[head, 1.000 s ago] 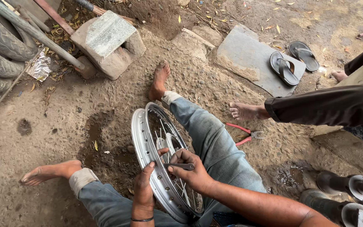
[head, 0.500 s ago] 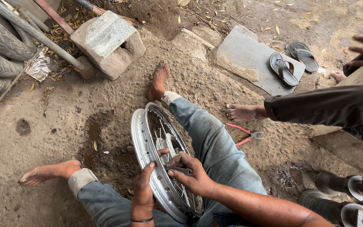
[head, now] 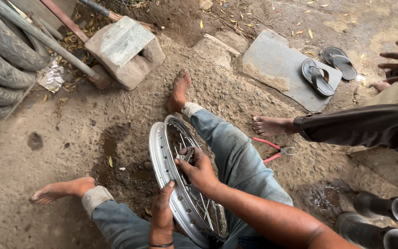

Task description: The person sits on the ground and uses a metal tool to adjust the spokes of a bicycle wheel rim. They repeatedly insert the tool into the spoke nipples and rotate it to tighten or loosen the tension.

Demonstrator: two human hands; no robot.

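One spoked rim (head: 171,184), two hands gripping; two sandals (head: 328,69), one pliers (head: 272,150)

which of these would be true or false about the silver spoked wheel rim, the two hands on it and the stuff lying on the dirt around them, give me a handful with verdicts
1. The silver spoked metal wheel rim stands on edge between the person's legs. True.
2. The left hand grips the rim's outer edge. True.
3. The right hand rests flat on the ground. False: it is inside the rim at the spokes, holding a small metal tool.
4. The red-handled pliers are in the left hand. False: they lie on the dirt beside the blue-jeaned right leg.
5. A pair of dark flip-flop sandals sits on the flat grey stone slab. True.
6. The stacked black rubber tyres lie at the right edge. False: they are at the left edge.
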